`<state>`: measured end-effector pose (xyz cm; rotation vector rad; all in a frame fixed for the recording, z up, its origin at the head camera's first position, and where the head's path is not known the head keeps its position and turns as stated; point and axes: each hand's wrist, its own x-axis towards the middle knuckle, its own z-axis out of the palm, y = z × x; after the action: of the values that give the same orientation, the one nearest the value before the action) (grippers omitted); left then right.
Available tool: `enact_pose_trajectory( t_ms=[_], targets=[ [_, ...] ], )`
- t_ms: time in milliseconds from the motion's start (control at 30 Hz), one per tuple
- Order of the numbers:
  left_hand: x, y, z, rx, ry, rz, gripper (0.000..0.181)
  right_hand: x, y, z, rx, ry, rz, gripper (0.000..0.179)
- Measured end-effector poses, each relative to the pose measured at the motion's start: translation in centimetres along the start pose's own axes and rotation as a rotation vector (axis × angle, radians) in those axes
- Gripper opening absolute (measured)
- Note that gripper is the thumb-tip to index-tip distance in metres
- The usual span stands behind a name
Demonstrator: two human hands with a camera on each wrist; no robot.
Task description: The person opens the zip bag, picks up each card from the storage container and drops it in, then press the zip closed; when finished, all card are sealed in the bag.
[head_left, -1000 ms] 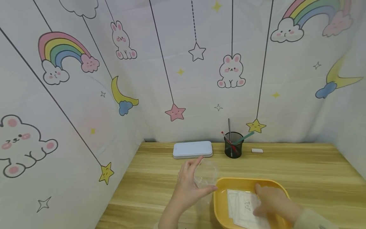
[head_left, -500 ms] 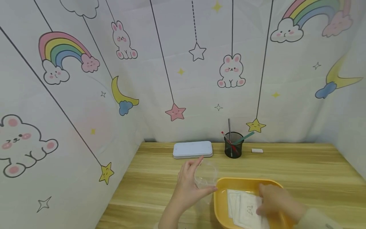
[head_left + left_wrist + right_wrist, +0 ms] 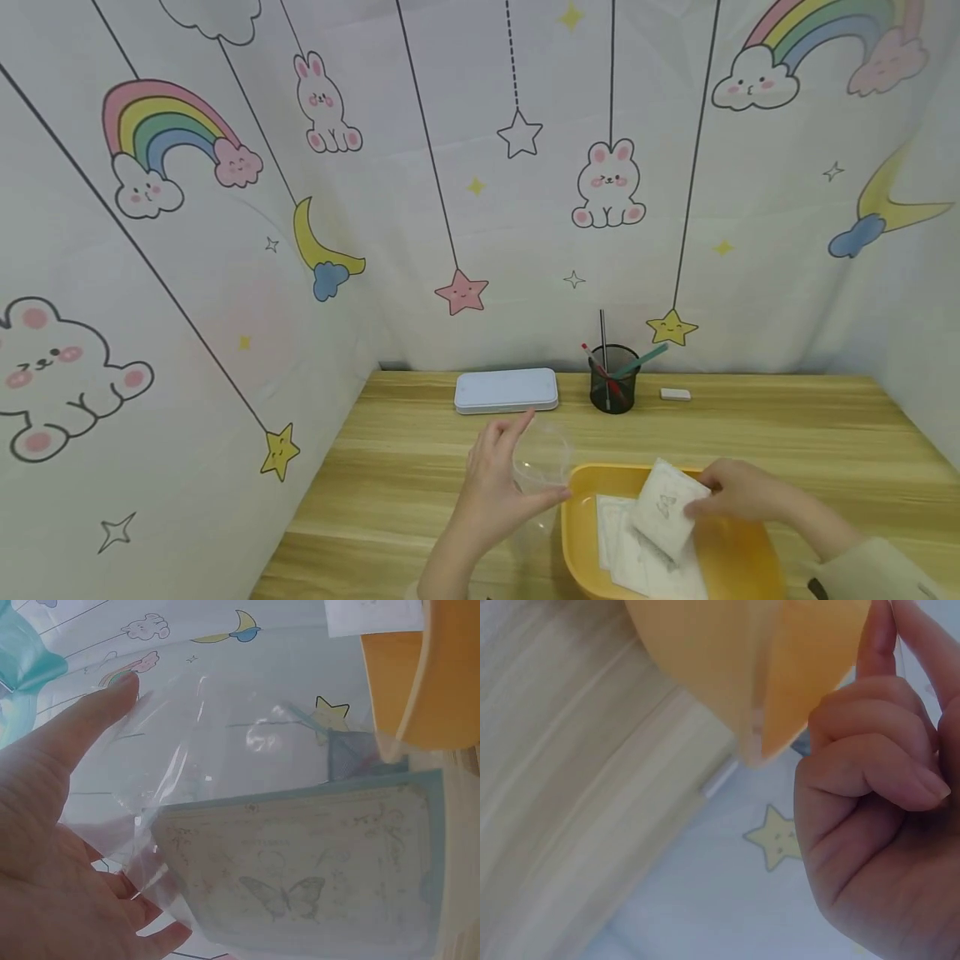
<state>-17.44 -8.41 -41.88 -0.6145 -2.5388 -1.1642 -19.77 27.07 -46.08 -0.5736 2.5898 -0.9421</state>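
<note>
My left hand [image 3: 498, 492] holds a clear plastic bag [image 3: 542, 458], its rounded mouth spread between thumb and fingers. Crinkled see-through film of the bag [image 3: 187, 772] fills the middle of the left wrist view. My right hand [image 3: 742, 492] pinches a flat white packet [image 3: 663, 504] with a small grey mark by its right edge, tilted over the yellow basin [image 3: 573, 533]. Several similar white packets [image 3: 618, 554] lie overlapping in the basin beneath it. In the right wrist view the right hand [image 3: 877, 817] has thumb and forefinger together; the packet is mostly hidden there.
Behind the bag lies a pale blue-white case [image 3: 506, 390], its butterfly print [image 3: 283, 896] visible through the film. A black mesh pen holder [image 3: 612, 387] with pens and a small white eraser [image 3: 675, 394] stand at the back. Printed cloth [image 3: 525, 208] surrounds the wooden table [image 3: 375, 500].
My right hand, earlier blurred over the packets in the basin, has lifted one packet up and tilted it. The left hand and the clear bag stay nearly where they were.
</note>
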Motion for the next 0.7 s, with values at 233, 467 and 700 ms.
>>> enact_pose_trajectory(
  t_ms=[233, 467, 700],
  targets=[
    [0.1, 0.0, 0.3, 0.039, 0.011, 0.036, 0.098, -0.3, -0.8, -0.1, 0.105, 0.11, -0.012, 0.021],
    [0.2, -0.1, 0.4, 0.049, 0.021, 0.05, 0.097, -0.1, -2.5, 0.1, 0.223, 0.195, 0.084, 0.032],
    [0.3, -0.1, 0.5, 0.06, 0.023, 0.055, 0.097, 0.0, -5.0, 0.5, 0.391, 0.257, 0.261, 0.047]
  ],
)
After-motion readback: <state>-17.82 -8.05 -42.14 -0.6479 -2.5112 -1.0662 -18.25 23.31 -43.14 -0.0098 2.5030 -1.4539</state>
